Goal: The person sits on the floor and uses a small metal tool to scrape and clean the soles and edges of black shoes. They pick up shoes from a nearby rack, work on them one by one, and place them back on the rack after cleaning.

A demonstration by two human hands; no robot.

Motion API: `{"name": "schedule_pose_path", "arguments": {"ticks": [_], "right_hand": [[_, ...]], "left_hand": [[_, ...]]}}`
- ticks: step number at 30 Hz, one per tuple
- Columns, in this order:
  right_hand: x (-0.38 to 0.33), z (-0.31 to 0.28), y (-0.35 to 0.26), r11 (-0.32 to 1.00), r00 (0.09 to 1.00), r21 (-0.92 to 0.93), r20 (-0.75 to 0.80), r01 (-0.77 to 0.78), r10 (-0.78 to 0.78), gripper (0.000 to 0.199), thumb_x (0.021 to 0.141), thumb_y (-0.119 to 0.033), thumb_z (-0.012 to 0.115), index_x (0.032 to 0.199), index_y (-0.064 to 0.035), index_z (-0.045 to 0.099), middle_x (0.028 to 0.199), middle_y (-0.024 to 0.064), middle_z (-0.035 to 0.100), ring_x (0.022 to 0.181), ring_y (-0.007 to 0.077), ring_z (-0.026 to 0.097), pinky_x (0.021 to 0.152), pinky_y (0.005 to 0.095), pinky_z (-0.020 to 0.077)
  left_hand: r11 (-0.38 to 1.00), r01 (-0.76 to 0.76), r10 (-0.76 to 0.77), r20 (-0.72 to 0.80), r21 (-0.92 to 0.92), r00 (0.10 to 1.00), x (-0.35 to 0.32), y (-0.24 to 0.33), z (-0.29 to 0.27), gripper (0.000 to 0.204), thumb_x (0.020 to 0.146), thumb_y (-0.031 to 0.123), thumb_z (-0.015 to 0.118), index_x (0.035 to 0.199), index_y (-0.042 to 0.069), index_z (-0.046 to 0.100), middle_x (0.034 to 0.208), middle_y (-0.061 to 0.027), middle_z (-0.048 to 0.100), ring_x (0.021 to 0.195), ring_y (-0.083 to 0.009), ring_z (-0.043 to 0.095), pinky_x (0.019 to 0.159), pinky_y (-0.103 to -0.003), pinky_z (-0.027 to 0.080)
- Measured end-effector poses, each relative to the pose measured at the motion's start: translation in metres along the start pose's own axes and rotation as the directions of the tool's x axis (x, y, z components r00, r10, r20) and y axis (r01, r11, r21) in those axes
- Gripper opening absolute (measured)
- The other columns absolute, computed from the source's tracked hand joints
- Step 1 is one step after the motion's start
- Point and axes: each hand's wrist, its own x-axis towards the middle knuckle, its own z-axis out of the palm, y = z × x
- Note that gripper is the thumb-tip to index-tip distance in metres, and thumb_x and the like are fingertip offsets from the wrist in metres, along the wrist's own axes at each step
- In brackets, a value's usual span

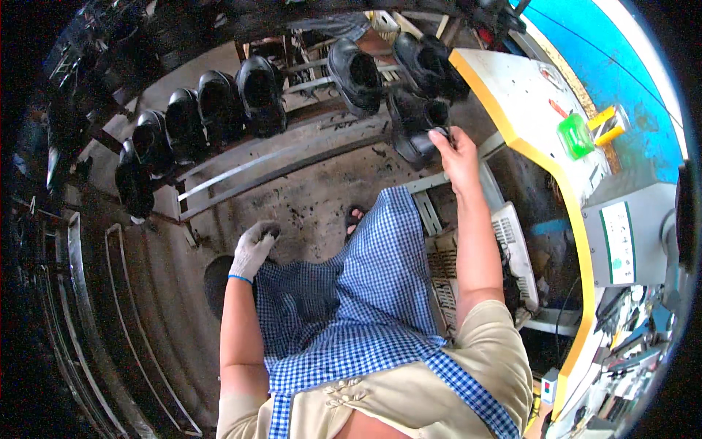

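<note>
My right hand (461,157), bare, pinches the edge of a black leather shoe (415,126) between thumb and fingers. The shoe is at the right end of the rack, its toe toward me. My left hand (256,247) wears a whitish knit glove with blackened fingertips and a blue cuff edge. It hangs beside my checked apron (384,241), fingers curled in, with nothing visible in them. Beyond my hands a row of black shoes stands on the rack, among them one shoe (261,94) in the middle and another (355,76) farther right.
A white worktable (504,88) with a yellow edge curves along my right, bearing a green bottle (576,136) and a yellow-banded jar (608,126). A grey machine box (630,234) stands on it. White plastic baskets (515,252) sit below. Metal rails (150,329) run along my left.
</note>
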Motion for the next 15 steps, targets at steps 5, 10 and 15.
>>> {"name": "schedule_pose_path", "arguments": {"ticks": [5, 10, 15], "right_hand": [[-0.069, 0.003, -0.061, 0.915, 0.945, 0.329, 0.299, -0.232, 0.133, 0.018, 0.092, -0.025, 0.068, 0.094, -0.0088, 0.06, 0.059, -0.0102, 0.043, 0.041, -0.0016, 0.033, 0.035, 0.0165, 0.0245], [-0.101, 0.045, -0.083, 0.839, 0.802, 0.379, 0.588, -0.391, 0.108, 0.018, 0.095, -0.027, 0.065, 0.098, -0.0101, 0.06, 0.06, -0.0094, 0.04, 0.043, -0.0006, 0.033, 0.034, 0.018, 0.0232], [-0.119, 0.095, -0.09, 0.663, 0.684, 0.459, 0.72, -0.592, 0.113, 0.018, 0.095, -0.027, 0.064, 0.098, -0.0111, 0.057, 0.059, -0.0079, 0.039, 0.042, 0.0008, 0.033, 0.034, 0.0183, 0.0221]], "left_hand": [[0.841, -0.245, 0.295, 0.028, -0.482, 0.955, -0.024, 0.022, 0.032, 0.03, 0.089, 0.003, 0.055, 0.118, 0.002, 0.061, 0.12, -0.007, 0.061, 0.11, -0.0163, 0.058, 0.098, -0.031, 0.046], [0.727, -0.675, 0.685, -0.201, 0.124, 0.7, -0.069, 0.112, 0.056, 0.101, 0.067, 0.036, 0.086, 0.145, -0.001, 0.034, 0.139, -0.0252, 0.045, 0.127, -0.04, 0.048, 0.107, -0.045, 0.04], [0.698, -0.591, 0.714, -0.333, 0.404, 0.616, -0.065, 0.109, 0.044, 0.115, 0.063, 0.037, 0.088, 0.148, -0.001, 0.022, 0.138, -0.023, 0.047, 0.124, -0.0361, 0.052, 0.103, -0.043, 0.045]]}}
